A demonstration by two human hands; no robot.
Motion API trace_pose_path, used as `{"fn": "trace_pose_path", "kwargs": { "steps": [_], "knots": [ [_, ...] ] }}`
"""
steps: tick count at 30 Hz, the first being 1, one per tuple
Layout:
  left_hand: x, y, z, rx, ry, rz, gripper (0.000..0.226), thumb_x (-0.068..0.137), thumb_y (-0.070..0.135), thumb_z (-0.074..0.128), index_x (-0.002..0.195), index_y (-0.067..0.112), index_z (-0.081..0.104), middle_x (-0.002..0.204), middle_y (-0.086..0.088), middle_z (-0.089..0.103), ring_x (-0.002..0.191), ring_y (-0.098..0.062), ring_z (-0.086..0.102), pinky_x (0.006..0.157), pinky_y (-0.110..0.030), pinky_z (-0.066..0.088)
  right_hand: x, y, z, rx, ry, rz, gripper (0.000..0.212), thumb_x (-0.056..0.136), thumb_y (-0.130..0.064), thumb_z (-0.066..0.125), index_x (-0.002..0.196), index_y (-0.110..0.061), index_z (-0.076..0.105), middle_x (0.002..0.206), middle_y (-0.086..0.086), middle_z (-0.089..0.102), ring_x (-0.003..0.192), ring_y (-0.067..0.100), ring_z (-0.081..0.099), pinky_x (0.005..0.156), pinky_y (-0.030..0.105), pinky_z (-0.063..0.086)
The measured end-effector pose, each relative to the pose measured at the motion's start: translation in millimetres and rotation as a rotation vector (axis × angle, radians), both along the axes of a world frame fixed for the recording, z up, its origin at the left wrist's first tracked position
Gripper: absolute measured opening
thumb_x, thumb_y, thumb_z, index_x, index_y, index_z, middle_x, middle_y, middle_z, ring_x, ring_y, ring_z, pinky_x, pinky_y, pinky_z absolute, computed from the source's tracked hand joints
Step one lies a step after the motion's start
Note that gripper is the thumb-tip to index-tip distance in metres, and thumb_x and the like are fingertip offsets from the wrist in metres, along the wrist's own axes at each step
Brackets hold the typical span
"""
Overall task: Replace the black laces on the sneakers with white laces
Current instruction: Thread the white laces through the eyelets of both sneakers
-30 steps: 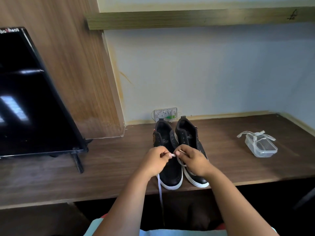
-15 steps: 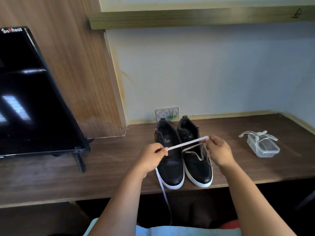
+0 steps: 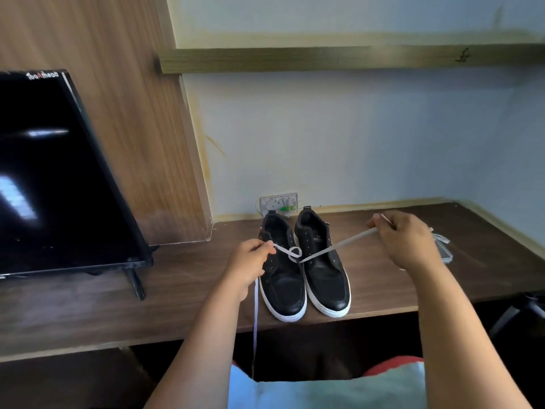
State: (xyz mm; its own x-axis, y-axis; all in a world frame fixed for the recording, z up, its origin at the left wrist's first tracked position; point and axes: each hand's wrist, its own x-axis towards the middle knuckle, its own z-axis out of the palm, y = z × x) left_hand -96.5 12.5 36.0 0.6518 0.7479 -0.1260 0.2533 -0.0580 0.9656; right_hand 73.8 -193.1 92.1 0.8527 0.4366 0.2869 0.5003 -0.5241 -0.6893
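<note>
Head view, nearest first: a pale cushion [image 3: 339,388] lies across the lap, and both forearms reach forward from it over the edge of the brown desk [image 3: 182,293]. From under the curled fingers of the left hand [image 3: 250,268] a white lace [image 3: 333,247] drops straight down past the desk edge. The left thumb and forefinger pinch that lace, which runs rightward from the fingertips into a small loose loop, then stretches up and to the right to the right hand [image 3: 404,240]. The right fingers are curled and pinch the lace near its end, a short tip sticking out above them. Below the lace, between the two sets of fingers, stands a pair of black sneakers [image 3: 306,278] with white soles, toes toward the person, side by side and touching. No lace shows in their eyelets. Just beyond the right fingers lies a clear plastic container [image 3: 443,249], mostly hidden. Left of the left fingers, well apart, a dark screen [image 3: 59,178] leans on its stand. Behind the sneakers, a wall socket [image 3: 279,204].
</note>
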Motion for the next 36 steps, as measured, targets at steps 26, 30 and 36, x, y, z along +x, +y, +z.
{"fn": "trace_pose_path", "kwargs": {
  "steps": [26, 30, 36],
  "knots": [
    [-105, -120, 273, 0.232, -0.369, -0.017, 0.008, 0.090, 0.013, 0.060, 0.086, 0.013, 0.066, 0.065, 0.004, 0.053, 0.047, -0.010, 0.043, 0.056, -0.022, 0.045, -123, -25, 220, -0.161, -0.353, 0.061, 0.040, 0.105, -0.026, 0.029, 0.118, -0.002, 0.058, 0.125, 0.019, 0.058, 0.116, 0.037, 0.052, 0.090, 0.035, 0.043],
    [-116, -125, 287, 0.307, -0.355, -0.061, 0.007, 0.091, 0.014, 0.060, 0.088, 0.013, 0.066, 0.067, 0.004, 0.055, 0.047, -0.011, 0.044, 0.053, -0.020, 0.045, -131, -40, 242, -0.055, -0.350, 0.040, 0.041, 0.105, -0.027, 0.032, 0.114, 0.000, 0.063, 0.120, 0.020, 0.062, 0.113, 0.037, 0.056, 0.092, 0.037, 0.047],
    [-111, -119, 272, 0.382, -0.201, 0.035, 0.006, 0.087, 0.008, 0.059, 0.083, 0.012, 0.060, 0.080, -0.006, 0.058, 0.056, -0.016, 0.040, 0.051, -0.021, 0.043, -140, -62, 260, 0.282, -0.366, 0.026, 0.038, 0.105, -0.019, 0.032, 0.113, -0.002, 0.065, 0.117, 0.014, 0.064, 0.108, 0.031, 0.058, 0.077, 0.026, 0.038]
  ]
}}
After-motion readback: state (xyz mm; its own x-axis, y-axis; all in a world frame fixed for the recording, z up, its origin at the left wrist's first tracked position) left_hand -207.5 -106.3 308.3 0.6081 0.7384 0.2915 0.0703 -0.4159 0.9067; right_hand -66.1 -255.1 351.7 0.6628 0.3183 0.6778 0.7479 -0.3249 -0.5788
